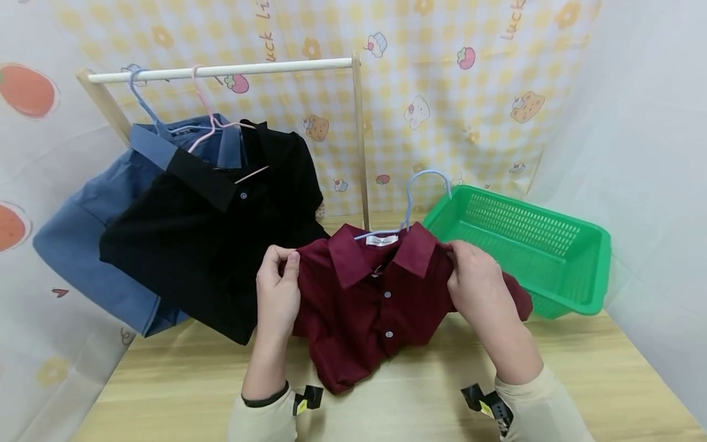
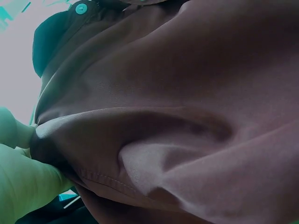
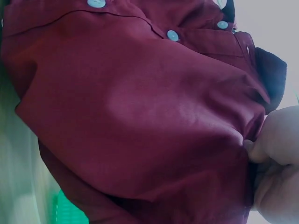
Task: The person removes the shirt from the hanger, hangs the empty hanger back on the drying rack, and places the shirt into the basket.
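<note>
1. Since the maroon shirt [image 1: 353, 331] sags in loose folds, I'd call it light, soft and hard to damage; the shoulders look the surest hold, with the blue hanger [image 1: 409, 199] at its collar for support.
2. It's held up over the table [image 1: 397, 417], partly in front of the green basket [image 1: 599, 270].
3. The left hand [image 1: 278, 291] pinches one shoulder, thumb in sight; the right hand [image 1: 479, 279] grips the other, knuckles uppermost, both forearms reaching forward.
</note>
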A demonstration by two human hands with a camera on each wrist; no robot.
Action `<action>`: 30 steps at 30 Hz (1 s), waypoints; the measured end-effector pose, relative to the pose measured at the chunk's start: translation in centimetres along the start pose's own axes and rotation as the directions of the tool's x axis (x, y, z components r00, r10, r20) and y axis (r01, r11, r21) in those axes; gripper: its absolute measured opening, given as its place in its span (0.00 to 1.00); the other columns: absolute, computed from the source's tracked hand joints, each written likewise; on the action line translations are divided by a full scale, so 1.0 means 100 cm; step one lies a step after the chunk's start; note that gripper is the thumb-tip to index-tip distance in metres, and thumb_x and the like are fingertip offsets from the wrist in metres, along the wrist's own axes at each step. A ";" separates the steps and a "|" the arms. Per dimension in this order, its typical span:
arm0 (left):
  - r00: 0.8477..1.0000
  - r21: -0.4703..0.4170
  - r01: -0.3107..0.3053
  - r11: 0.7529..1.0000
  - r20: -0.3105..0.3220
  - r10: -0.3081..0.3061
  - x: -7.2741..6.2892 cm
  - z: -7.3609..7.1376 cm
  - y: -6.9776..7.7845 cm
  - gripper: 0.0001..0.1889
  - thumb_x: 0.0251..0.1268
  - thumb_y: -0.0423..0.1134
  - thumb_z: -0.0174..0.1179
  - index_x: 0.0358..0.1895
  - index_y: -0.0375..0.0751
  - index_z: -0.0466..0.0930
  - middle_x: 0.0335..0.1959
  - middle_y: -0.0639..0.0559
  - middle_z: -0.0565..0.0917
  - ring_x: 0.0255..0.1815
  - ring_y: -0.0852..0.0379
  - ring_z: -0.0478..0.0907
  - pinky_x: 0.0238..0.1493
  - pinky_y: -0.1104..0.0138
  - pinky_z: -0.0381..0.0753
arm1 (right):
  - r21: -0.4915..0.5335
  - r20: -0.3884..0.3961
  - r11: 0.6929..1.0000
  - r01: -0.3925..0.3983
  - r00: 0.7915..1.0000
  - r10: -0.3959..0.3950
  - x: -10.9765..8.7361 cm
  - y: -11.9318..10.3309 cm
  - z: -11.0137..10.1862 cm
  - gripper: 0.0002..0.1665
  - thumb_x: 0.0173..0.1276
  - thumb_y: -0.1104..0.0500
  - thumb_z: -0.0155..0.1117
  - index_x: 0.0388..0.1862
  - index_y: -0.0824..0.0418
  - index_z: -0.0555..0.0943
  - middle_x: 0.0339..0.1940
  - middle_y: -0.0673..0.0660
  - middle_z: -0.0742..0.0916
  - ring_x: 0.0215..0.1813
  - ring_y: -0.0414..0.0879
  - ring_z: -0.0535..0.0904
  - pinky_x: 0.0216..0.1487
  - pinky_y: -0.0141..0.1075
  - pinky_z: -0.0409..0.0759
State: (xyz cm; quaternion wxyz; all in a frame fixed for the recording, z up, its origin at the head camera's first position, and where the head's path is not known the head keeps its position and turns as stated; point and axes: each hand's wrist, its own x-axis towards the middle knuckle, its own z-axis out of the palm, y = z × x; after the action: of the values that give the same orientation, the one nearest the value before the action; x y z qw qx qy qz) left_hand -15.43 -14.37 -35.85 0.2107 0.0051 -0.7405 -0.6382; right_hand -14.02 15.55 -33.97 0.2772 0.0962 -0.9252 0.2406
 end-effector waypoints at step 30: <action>0.987 -0.278 -0.018 0.961 -0.158 -0.027 0.001 -0.010 -0.001 0.12 0.81 0.25 0.51 0.36 0.43 0.76 0.29 0.58 0.72 0.33 0.64 0.71 0.35 0.75 0.72 | 0.090 0.080 0.994 -0.068 0.995 0.061 -0.010 0.016 -0.009 0.23 0.84 0.55 0.59 0.67 0.71 0.79 0.62 0.72 0.85 0.66 0.72 0.77 0.74 0.67 0.66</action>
State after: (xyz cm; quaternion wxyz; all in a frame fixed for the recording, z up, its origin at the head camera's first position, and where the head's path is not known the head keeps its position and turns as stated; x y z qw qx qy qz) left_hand -15.24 -15.38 -35.86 0.2666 0.0286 -0.6241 -0.7339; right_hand -13.31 17.44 -34.48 0.2287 0.0881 -0.9257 0.2882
